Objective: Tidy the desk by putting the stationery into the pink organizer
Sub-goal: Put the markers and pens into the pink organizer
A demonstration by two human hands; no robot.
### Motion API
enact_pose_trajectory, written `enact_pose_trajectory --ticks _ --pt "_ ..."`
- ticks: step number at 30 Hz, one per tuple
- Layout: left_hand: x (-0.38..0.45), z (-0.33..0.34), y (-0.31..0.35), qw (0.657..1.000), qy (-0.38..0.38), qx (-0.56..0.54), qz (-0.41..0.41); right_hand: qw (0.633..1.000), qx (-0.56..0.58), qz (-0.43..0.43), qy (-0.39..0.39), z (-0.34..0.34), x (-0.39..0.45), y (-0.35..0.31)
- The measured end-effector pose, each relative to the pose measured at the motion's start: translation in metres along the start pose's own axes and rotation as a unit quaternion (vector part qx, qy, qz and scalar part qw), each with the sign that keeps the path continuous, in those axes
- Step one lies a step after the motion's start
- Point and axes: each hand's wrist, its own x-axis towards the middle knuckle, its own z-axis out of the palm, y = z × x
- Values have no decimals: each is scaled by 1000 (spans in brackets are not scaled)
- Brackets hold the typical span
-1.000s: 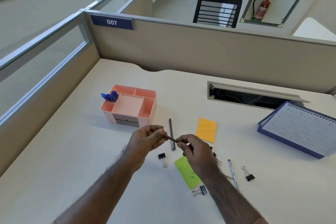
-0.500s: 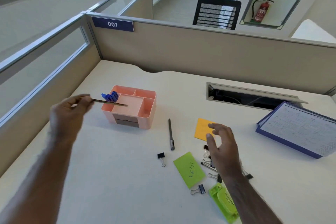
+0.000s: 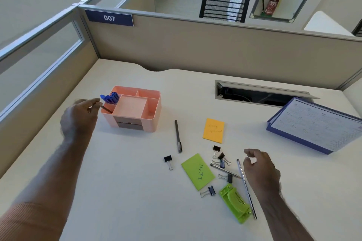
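Right now the left hand (image 3: pixel 82 117) pinches a thin dark pencil (image 3: pixel 106 109) between thumb and fingertips, its tip angled down into the front left slot of the pink organizer (image 3: pixel 137 121). That organizer is a smooth, round-cornered plastic box with several open compartments on top and a grey drawer in its front face; blue pens (image 3: pixel 110 97) stand in the slot at its ten o'clock corner, just behind the pencil.

The right hand (image 3: pixel 258 170) hovers over the matte pale desk (image 3: pixel 117 191) with fingers loosely curled, holding nothing, beside a slim silvery pen (image 3: pixel 247 190) that lies lengthwise. At nine o'clock from this hand lies a scatter of black binder clips (image 3: pixel 221 156) with wire handles and another thin metal pen (image 3: pixel 225 170). A flat green sticky note (image 3: pixel 197 171) with handwriting lies further that way, and one binder clip (image 3: pixel 168 160) sits apart at its ten o'clock. A glossy lime-green plastic stapler (image 3: pixel 235 202) lies at the hand's seven o'clock. A dark grey pen (image 3: pixel 178 136) rests between the organizer and a square orange sticky note (image 3: pixel 213 131). At two o'clock from the right hand a spiral-bound desk calendar (image 3: pixel 317 125) slopes on its blue base.
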Motion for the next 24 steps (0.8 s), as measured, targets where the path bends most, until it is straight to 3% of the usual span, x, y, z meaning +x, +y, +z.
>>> enact_pose_trajectory --ticks 5,11,16,24 --pt "-5 13 3 997 -34 65 -22 994 -77 53 -50 -4 -12 22" --pt "-5 23 2 996 -48 68 -42 970 -184 72 -142 -3 -31 35" --pt "-6 22 7 996 -52 39 -59 950 -256 79 -161 7 -35 42" --pt "-20 15 14 996 -74 13 -44 947 -260 104 -160 8 -33 46"
